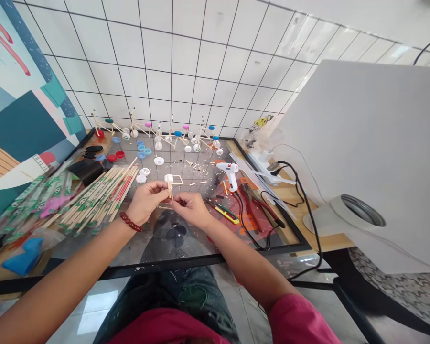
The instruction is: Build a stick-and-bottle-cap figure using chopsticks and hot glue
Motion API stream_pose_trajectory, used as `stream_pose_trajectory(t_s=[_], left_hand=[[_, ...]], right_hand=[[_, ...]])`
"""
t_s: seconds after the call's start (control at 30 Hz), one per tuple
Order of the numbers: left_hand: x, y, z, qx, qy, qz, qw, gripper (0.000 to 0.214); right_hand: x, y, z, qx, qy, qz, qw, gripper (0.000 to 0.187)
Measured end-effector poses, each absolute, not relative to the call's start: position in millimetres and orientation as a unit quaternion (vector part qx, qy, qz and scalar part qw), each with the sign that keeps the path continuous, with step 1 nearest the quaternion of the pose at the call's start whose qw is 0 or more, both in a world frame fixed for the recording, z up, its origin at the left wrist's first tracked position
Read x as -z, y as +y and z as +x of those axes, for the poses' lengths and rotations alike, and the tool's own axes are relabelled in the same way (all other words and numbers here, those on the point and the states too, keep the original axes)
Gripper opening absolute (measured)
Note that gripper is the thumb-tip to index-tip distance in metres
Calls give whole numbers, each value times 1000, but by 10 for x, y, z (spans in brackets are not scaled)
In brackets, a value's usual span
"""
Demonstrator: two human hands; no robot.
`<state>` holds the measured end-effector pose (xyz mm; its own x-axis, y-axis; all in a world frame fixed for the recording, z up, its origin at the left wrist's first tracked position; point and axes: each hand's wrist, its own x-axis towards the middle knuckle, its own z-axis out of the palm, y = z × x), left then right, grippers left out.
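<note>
Our left grip (pixel 151 199) is closed on a small assembly of pale wooden sticks (pixel 170 189), thumb and fingers pinching it above the middle of the desk (pixel 129 248). Our right grip (pixel 190 206) is pinched at the lower end of those same sticks, its fingertips nearly meeting the left ones. At the top of the assembly we see a white cap (pixel 168 178), and just beside it a stick frame (pixel 179 180); we cannot tell whether the two are joined.

Along the far edge we have a row of stick models (pixel 177 134) with caps for wheels. Toward the far left corner lie red caps (pixel 112 157) and blue caps (pixel 141 155). Wrapped chopsticks (pixel 96 198) lie in a heap by the left edge, and a blue object (pixel 24 256) is at the near left corner.

On our right, a white glue gun (pixel 230 173) sits between the sticks we hold and the right edge. Nearer us are a yellow cutter (pixel 227 214) and red-handled pliers (pixel 252 210), with a black cable (pixel 244 224) running between them toward the near edge.
</note>
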<state>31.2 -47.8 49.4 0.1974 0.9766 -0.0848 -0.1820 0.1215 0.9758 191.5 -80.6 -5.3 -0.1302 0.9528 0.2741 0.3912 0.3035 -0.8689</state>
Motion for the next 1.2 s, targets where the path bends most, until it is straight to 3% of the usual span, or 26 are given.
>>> stream_pose_trajectory(t_s=[0.17, 0.37, 0.47, 0.57, 0.87, 1.07, 1.2], left_hand=[[-475, -449, 257, -376, 412, 512, 653, 34], [-484, -477, 221, -374, 416, 455, 692, 39], [-467, -508, 190, -329, 426, 467, 702, 39], [-443, -544, 163, -301, 416, 503, 695, 36], [-448, -623, 148, -262, 389, 571, 673, 38], [-418, -629, 152, -270, 394, 557, 679, 34], [-400, -624, 149, -267, 389, 562, 679, 32]], right_hand=[[-4, -828, 2005, -283, -707, -501, 412, 36], [-67, -824, 2137, -178, -732, -534, 384, 43], [-73, -805, 2173, -156, -770, -478, 393, 95], [-54, -802, 2174, -176, -797, -439, 375, 116], [-36, -820, 2167, -185, -799, -414, 395, 107], [-7, -827, 2169, -241, -788, -401, 400, 127], [-7, -846, 2168, -255, -786, -386, 411, 108]])
